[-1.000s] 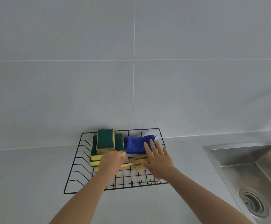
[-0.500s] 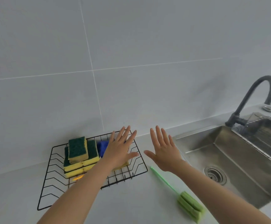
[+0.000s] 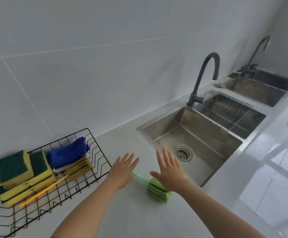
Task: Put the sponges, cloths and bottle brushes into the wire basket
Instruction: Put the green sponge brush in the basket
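Note:
A black wire basket (image 3: 97,155) sits at the left on the counter. It holds a stack of green-and-yellow sponges (image 3: 24,176), a folded blue cloth (image 3: 67,154) and a yellow bottle brush (image 3: 53,182). A green bottle brush (image 3: 157,190) lies on the counter between the basket and the sink, its thin handle pointing toward the basket. My left hand (image 3: 122,170) hovers open over that handle, covering part of it. My right hand (image 3: 169,170) hovers open just above the brush's sponge head. Neither hand holds anything.
A steel sink (image 3: 191,145) with a drain lies right of the hands, with a dark curved tap (image 3: 203,78) and a wire drainer (image 3: 224,109) behind. A second sink (image 3: 260,86) is further right. The tiled wall runs close behind the basket.
My view has swung right, from the basket to the sink. Both hands left the basket, spread open and moved right, now over the green bottle brush.

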Tool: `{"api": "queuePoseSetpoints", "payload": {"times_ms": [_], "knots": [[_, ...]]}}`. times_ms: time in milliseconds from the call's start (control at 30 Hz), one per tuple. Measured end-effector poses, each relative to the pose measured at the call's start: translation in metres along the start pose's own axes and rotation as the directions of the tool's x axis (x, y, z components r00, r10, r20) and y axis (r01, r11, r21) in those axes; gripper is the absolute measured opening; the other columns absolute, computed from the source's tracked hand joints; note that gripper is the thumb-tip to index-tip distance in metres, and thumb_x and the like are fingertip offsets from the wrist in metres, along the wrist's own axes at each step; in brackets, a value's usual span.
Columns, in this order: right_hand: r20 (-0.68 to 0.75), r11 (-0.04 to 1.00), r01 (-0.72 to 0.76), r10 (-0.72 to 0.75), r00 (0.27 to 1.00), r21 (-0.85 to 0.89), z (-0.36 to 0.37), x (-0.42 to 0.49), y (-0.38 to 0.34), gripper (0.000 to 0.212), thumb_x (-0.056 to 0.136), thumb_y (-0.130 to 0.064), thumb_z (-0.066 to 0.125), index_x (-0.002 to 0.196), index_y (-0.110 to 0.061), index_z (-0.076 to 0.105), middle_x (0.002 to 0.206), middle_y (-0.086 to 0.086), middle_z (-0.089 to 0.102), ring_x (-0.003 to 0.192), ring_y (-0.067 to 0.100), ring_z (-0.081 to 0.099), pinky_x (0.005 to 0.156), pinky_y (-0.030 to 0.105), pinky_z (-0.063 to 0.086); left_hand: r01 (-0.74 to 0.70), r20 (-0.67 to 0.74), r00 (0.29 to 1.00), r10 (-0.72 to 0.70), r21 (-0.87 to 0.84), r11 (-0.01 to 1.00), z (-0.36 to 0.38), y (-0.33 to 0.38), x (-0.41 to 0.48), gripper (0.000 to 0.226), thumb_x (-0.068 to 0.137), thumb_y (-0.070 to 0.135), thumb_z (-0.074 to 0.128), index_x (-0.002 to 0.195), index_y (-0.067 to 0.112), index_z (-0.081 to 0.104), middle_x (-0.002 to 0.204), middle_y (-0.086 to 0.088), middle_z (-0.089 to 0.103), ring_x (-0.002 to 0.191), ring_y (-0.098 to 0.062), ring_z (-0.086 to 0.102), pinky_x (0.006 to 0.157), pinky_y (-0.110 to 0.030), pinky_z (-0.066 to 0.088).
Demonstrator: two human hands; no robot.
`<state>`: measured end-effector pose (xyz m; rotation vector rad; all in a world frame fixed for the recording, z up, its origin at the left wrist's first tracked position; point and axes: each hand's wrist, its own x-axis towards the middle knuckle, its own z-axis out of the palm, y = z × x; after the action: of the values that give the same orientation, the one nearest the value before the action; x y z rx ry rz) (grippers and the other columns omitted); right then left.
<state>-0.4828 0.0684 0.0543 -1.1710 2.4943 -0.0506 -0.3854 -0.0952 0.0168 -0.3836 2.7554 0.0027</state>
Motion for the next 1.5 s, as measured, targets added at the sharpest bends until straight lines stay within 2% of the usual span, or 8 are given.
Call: {"api": "queuePoseSetpoints", "payload": {"times_ms": [67, 133, 300, 400, 500, 867, 1167, 1500], "knots": [[0.052, 0.999, -0.049, 0.048, 0.997, 0.012, 0.016, -0.001, 0.005, 0.083, 0.086, -0.064, 0.014, 0.142, -0.018, -0.026, 0.150, 0.003, -0.032, 0.144, 0.025, -0.019, 0.118, 0.040, -0.005, 0.013, 0.038, 0.999, -0.013, -0.018, 1.000, 0.012, 0.003, 0.007, 0.063, 0.100, 0.028, 0.033, 0.149, 0.019, -0.004, 0.160, -0.007, -0.008, 0.147, -0.025, -0.009, 0.120, -0.041, 0.000], [0.105, 0.994, -0.095, 0.090, 0.990, 0.050, 0.030, -0.002, 0.008, 0.076, 0.095, -0.053, 0.025, 0.144, -0.019, -0.021, 0.156, 0.004, -0.023, 0.145, 0.024, -0.016, 0.119, 0.039, -0.003, 0.030, 0.068, 0.997, -0.028, -0.023, 0.999, 0.022, 0.003, 0.012, 0.059, 0.100, 0.022, 0.031, 0.150, 0.019, 0.000, 0.160, -0.008, -0.003, 0.147, -0.025, -0.007, 0.120, -0.041, 0.001], [0.175, 0.987, -0.144, 0.131, 0.976, 0.066, 0.057, -0.003, 0.010, 0.073, 0.098, -0.035, 0.036, 0.146, -0.016, -0.015, 0.159, 0.004, -0.006, 0.147, 0.025, -0.002, 0.119, 0.037, 0.008, 0.042, 0.079, 0.996, -0.040, -0.026, 0.999, 0.039, 0.002, 0.020, 0.051, 0.100, 0.018, 0.033, 0.148, 0.015, 0.017, 0.158, -0.008, 0.015, 0.147, -0.025, 0.008, 0.119, -0.038, 0.010], [0.170, 0.988, -0.143, 0.131, 0.977, 0.058, 0.059, -0.003, 0.008, 0.060, 0.096, -0.026, 0.041, 0.146, -0.012, 0.009, 0.149, 0.010, 0.030, 0.136, 0.029, 0.030, 0.107, 0.035, 0.031, 0.046, -0.011, 0.999, -0.047, -0.018, 0.999, 0.040, 0.006, 0.023, 0.034, 0.094, 0.007, 0.038, 0.127, 0.010, 0.047, 0.136, -0.011, 0.049, 0.131, -0.025, 0.039, 0.103, -0.035, 0.033], [0.181, 0.991, -0.132, 0.127, 0.975, 0.014, 0.056, -0.005, 0.006, 0.043, 0.095, -0.020, 0.043, 0.135, -0.011, 0.030, 0.134, 0.011, 0.044, 0.123, 0.030, 0.042, 0.092, 0.036, 0.041, 0.068, -0.019, 0.997, -0.068, -0.007, 0.998, 0.036, 0.011, 0.024, 0.027, 0.092, 0.005, 0.038, 0.113, 0.006, 0.055, 0.121, -0.013, 0.058, 0.118, -0.030, 0.051, 0.091, -0.039, 0.043], [-0.096, 0.980, -0.181, 0.189, 0.977, 0.084, 0.002, -0.015, 0.018, 0.035, 0.092, -0.031, 0.046, 0.124, -0.017, 0.043, 0.123, 0.006, 0.053, 0.115, 0.026, 0.047, 0.087, 0.033, 0.038, 0.048, -0.229, 0.972, -0.050, -0.013, 0.999, -0.028, 0.015, 0.021, 0.024, 0.096, 0.013, 0.043, 0.107, 0.005, 0.063, 0.111, -0.012, 0.063, 0.106, -0.030, 0.056, 0.080, -0.038, 0.046], [-0.343, 0.998, 0.018, -0.036, 0.939, -0.058, -0.068, 0.014, -0.049, 0.038, 0.090, -0.014, 0.042, 0.128, -0.016, 0.040, 0.132, 0.006, 0.048, 0.122, 0.028, 0.042, 0.100, 0.035, 0.033, 0.231, -0.430, 0.868, -0.248, -0.091, 0.969, -0.084, -0.050, -0.035, 0.028, 0.097, 0.021, 0.042, 0.102, 0.007, 0.065, 0.101, -0.010, 0.065, 0.097, -0.027, 0.057, 0.069, -0.035, 0.041], [-0.199, 0.895, 0.387, -0.430, 0.881, -0.221, -0.034, 0.051, -0.187, 0.046, 0.088, -0.008, 0.044, 0.132, -0.016, 0.035, 0.132, 0.007, 0.047, 0.121, 0.027, 0.042, 0.099, 0.033, 0.036, 0.584, -0.239, 0.748, -0.619, -0.206, 0.785, -0.028, -0.142, -0.144, 0.021, 0.094, 0.021, 0.049, 0.105, 0.010, 0.064, 0.100, -0.006, 0.068, 0.093, -0.020, 0.063, 0.072, -0.028, 0.047]]}}
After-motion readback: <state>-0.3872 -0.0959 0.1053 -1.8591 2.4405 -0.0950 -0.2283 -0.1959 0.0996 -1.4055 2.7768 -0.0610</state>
